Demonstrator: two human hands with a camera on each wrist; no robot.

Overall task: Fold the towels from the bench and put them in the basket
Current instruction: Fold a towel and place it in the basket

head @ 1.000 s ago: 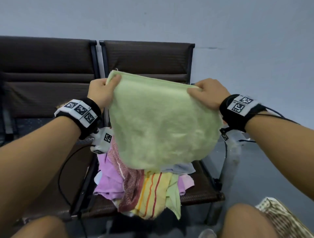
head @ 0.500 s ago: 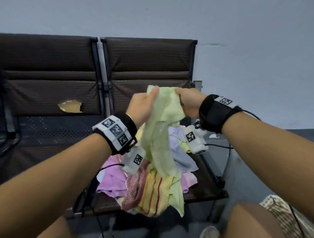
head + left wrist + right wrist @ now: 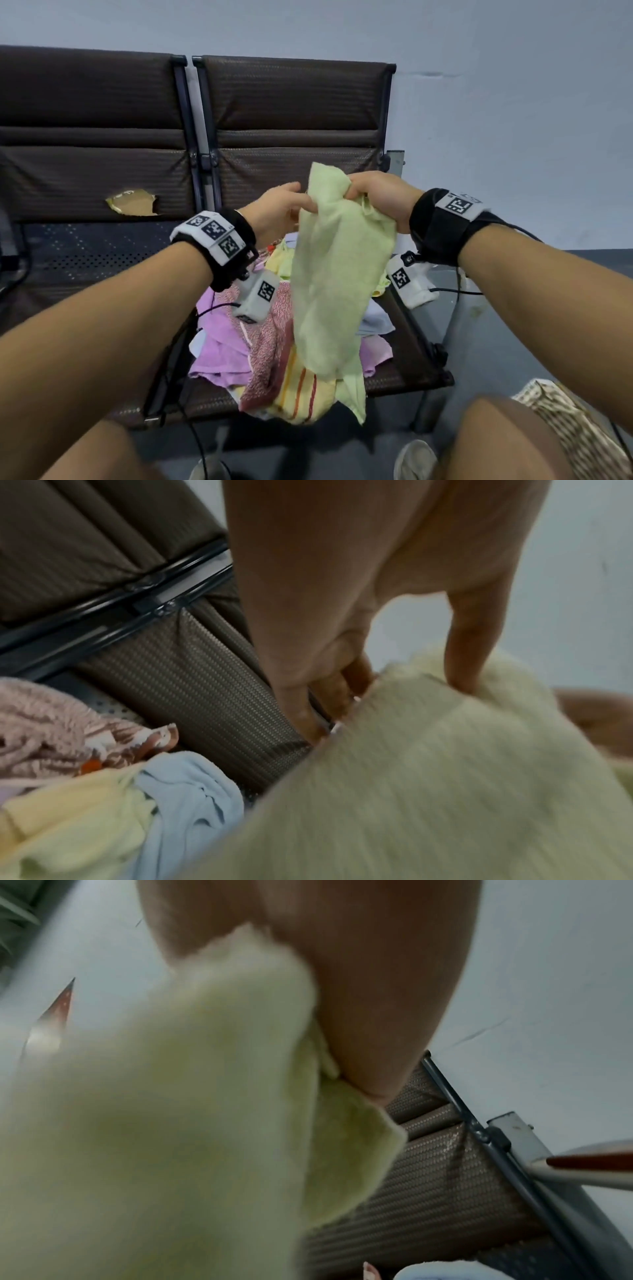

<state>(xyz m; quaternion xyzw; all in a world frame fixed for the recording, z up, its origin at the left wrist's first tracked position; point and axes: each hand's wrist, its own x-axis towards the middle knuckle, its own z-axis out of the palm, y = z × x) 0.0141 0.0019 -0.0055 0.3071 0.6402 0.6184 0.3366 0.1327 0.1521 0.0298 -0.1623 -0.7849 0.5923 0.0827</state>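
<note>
Green towel [image 3: 337, 274] held up above bench [image 3: 294, 113], doubled lengthwise and hanging toward pile of towels [image 3: 274, 356] on the seat; top corners gathered in right hand [image 3: 378, 198], fingers curled round the cloth; left hand [image 3: 279, 214] just beside, fingertips [image 3: 308, 723] at the near edge, thumb against the fabric, grip on it not certain; checked cloth [image 3: 568, 431] at lower right, beside the knee.

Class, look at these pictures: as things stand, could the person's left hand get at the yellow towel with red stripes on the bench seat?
Probably not straight away. The left hand holds the hanging pale green towel, which drapes above the yellow towel with red stripes. It would have to let go first.
</note>
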